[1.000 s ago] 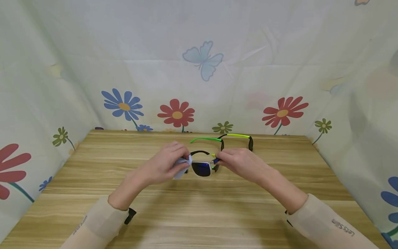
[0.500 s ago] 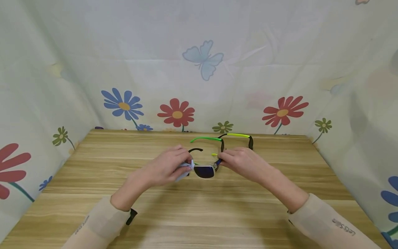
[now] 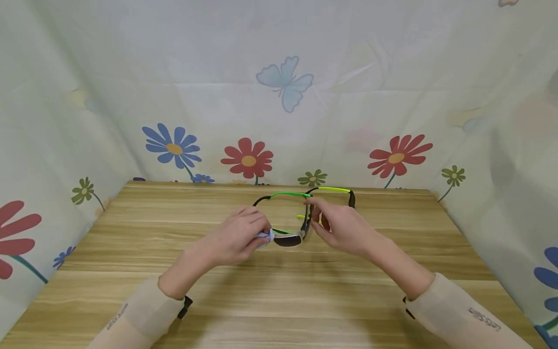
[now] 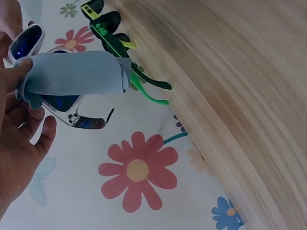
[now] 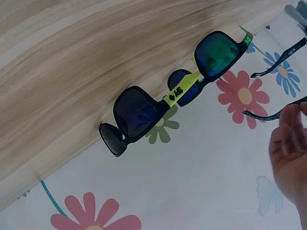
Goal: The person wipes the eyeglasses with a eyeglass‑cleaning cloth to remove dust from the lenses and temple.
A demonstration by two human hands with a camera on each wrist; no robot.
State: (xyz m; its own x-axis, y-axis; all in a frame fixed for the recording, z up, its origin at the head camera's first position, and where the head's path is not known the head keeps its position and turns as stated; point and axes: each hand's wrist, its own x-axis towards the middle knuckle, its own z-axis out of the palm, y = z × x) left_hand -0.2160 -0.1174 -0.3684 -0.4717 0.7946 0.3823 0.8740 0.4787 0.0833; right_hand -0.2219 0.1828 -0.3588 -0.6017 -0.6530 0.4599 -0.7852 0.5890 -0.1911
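Note:
In the head view my left hand [image 3: 240, 235] pinches a light-blue cleaning cloth [image 4: 76, 74] folded over one lens of white-framed sunglasses [image 3: 287, 240]. The left wrist view shows the thumb on top of the cloth and the other fingers below. The cloth hides much of that lens, while the other blue mirrored lens [image 4: 28, 42] is uncovered. My right hand [image 3: 342, 225] is beside the dark temple at the frame's right end, index finger and thumb apart, the other fingers loosely bent.
Behind stand two black-framed sunglasses, one with a green temple [image 3: 292, 195], the other with a yellow temple [image 5: 178, 91]. They rest on the wood-grain table [image 3: 279, 300], near its far edge. A flower-print curtain [image 3: 209, 97] hangs behind and at the sides.
The white-framed sunglasses have tipped, so the uncovered lens looks narrower and their temples point farther back. My right fingers have loosened from the hinge end and spread. My left hand keeps the cloth.

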